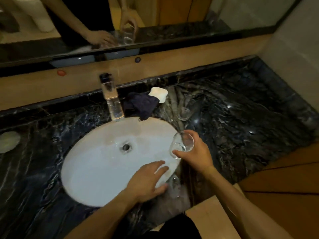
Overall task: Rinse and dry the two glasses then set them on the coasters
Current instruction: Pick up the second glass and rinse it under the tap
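My right hand (198, 152) grips a clear glass (183, 144), tilted, at the right rim of the white sink (96, 169). My left hand (146, 180) lies flat over the sink's near right rim with its fingers spread, holding nothing. A second clear glass (184, 113) stands on the dark marble counter (241, 118) behind my right hand. A dark cloth (141, 105) lies crumpled beside the faucet (112, 99). It partly covers a white coaster (159, 94). A pale round coaster-like disc (8, 141) lies on the counter at the far left.
A mirror (155, 18) runs along the back wall and reflects my hands and the glass. A tan ledge (189, 57) sits below it. The wall corner closes off the counter on the right. The counter's front edge runs by my right forearm, with tan floor beyond.
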